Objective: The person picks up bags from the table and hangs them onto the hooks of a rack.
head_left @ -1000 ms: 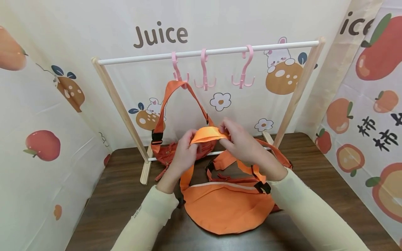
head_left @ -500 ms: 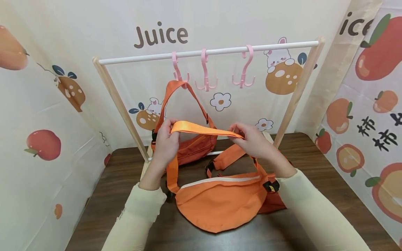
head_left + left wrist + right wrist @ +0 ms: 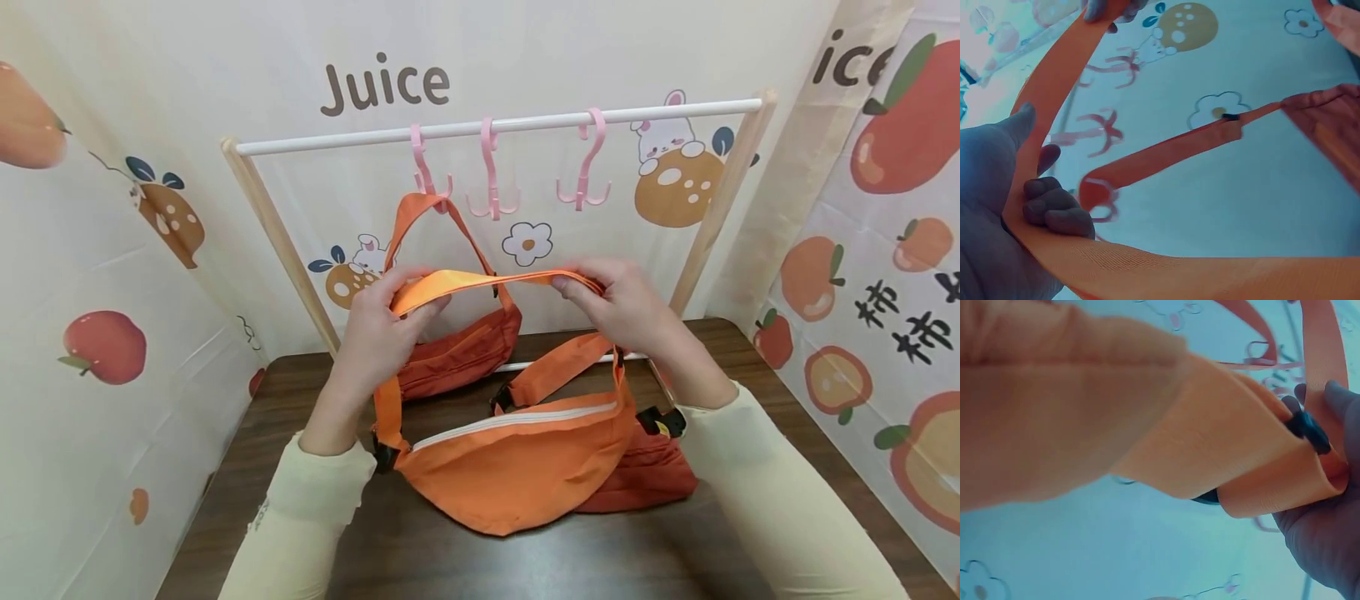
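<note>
The left hand [image 3: 378,329] and right hand [image 3: 626,304] each pinched the bright orange webbing strap [image 3: 487,281] of the orange fabric waist bag [image 3: 517,467], stretched taut above the dark wooden surface [image 3: 480,567]; its body hung just over it; lifting seemingly underway, judging by the free pink plastic hook [image 3: 491,179] above.

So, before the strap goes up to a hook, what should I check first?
1. Left hand grips strap: ok.
2. Right hand grips strap: ok.
3. Strap spread open between the hands: ok.
4. Middle hook free: ok.
5. Bag clear of the table: cannot tell.
6. Strap untwisted all along: cannot tell.
</note>
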The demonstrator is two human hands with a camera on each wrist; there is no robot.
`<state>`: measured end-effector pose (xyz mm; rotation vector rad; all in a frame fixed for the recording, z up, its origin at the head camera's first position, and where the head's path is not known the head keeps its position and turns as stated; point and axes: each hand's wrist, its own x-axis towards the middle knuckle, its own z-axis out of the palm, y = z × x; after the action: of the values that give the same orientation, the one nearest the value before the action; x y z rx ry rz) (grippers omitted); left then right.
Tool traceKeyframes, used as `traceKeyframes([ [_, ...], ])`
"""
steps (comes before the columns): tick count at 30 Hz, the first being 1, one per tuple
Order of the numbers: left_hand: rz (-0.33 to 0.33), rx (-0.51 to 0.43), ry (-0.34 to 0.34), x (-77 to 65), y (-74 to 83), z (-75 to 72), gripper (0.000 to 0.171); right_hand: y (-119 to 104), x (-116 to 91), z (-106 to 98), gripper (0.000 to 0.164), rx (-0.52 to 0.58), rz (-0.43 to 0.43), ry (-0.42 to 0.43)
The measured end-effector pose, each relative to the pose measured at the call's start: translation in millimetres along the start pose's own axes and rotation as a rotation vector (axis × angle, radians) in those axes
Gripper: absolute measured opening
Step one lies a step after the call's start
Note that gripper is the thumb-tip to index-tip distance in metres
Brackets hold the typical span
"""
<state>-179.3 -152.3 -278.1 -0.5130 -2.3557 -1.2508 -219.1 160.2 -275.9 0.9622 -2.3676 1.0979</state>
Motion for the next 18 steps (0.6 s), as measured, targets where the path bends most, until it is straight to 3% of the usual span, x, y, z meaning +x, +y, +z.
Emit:
traceKeyframes([
  [7, 0.100, 0.100, 0.093, 10.0, 24.9, -16.5, 0.037, -28, 22, -19, 0.018, -0.082, -0.050, 0.074],
  [12, 0.133, 0.128, 0.146, 22.2, 39.9, -23.0, 0.038, -38, 43, -27, 0.025, -0.125, -0.087, 0.160],
  [18, 0.159, 0.207, 0.184, 40.6, 43.7, -18.3, 0.042, -33, 73, -21, 0.031, -0.099, -0.009, 0.269],
])
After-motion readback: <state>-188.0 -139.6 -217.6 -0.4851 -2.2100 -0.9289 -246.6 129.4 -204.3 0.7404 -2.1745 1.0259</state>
